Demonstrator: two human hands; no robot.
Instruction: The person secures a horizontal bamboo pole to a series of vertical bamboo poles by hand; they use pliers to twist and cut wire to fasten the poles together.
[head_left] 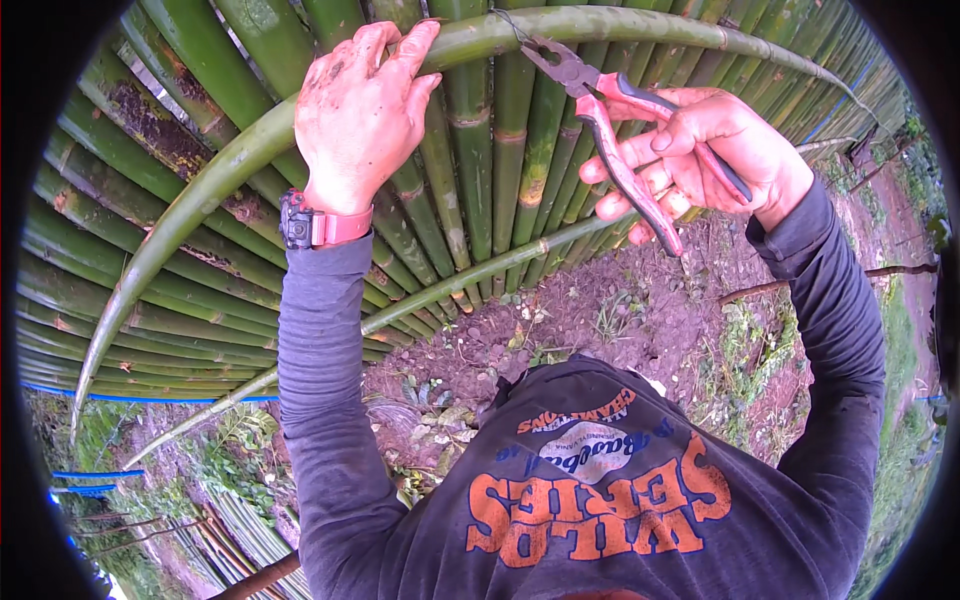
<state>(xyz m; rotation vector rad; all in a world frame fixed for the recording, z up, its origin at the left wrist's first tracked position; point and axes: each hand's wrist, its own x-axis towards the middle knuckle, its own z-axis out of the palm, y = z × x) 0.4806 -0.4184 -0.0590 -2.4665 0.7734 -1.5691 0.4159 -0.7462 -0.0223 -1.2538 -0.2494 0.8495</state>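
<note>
Lower centre: dark printed shirt (430, 550). Upper left of centre: left hand (358, 125), red-strapped watch (298, 220) at wrist, laid over curved green bamboo pole (620, 24); whether fingers grip it, cannot tell. Upper right: right hand (722, 140) holds red-and-black pliers (578, 76), handles spread; jaws just beside thin wire (512, 24) at pole, top centre. Beyond: row of green culms (470, 130), brown soil (665, 290) mid-frame.

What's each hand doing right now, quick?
Left hand: laid over the curved bamboo pole; can't tell if closed.
Right hand: holding red-and-black pliers, handles spread.
</note>
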